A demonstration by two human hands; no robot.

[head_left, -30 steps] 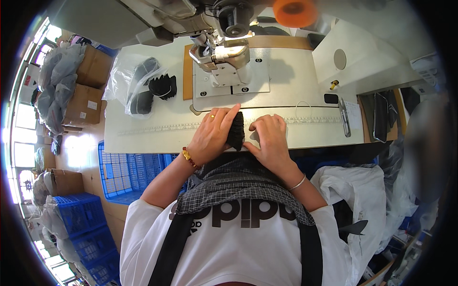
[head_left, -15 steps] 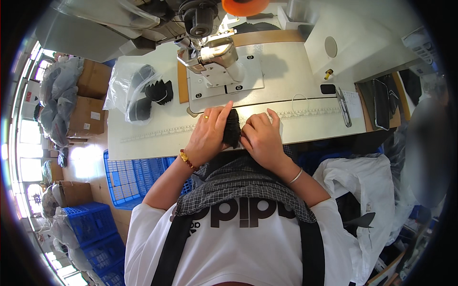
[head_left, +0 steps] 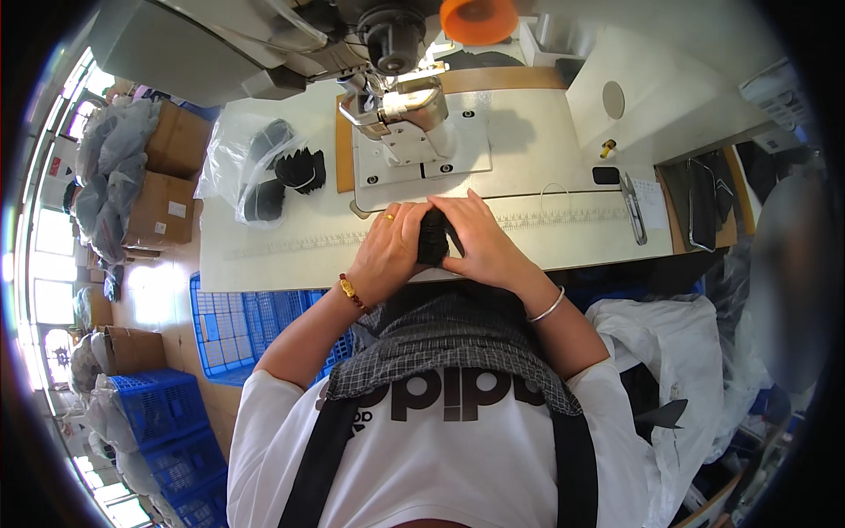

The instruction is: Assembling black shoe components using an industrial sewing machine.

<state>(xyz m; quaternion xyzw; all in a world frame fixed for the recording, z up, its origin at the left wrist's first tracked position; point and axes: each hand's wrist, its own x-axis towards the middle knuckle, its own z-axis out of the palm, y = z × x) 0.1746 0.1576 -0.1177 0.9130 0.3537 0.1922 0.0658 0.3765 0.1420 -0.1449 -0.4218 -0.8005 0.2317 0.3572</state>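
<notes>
A small black fabric piece (head_left: 433,239) is pinched between both my hands at the near edge of the white sewing table (head_left: 282,264). My left hand (head_left: 387,251), with a ring and a bead bracelet, grips its left side. My right hand (head_left: 480,242), with a thin bangle, grips its right side. Just beyond my fingers stands the sewing machine (head_left: 400,106) with its white base plate (head_left: 422,154).
A clear plastic bag with black fabric pieces (head_left: 264,167) lies at the table's left. Scissors (head_left: 632,207) and paper rest at right. An orange thread cone (head_left: 478,19) stands behind the machine. Blue crates (head_left: 238,321), cardboard boxes (head_left: 172,176) and white bags (head_left: 678,352) surround the table.
Both hands have shifted closer together around the black piece, which now stands more bunched up between my fingers.
</notes>
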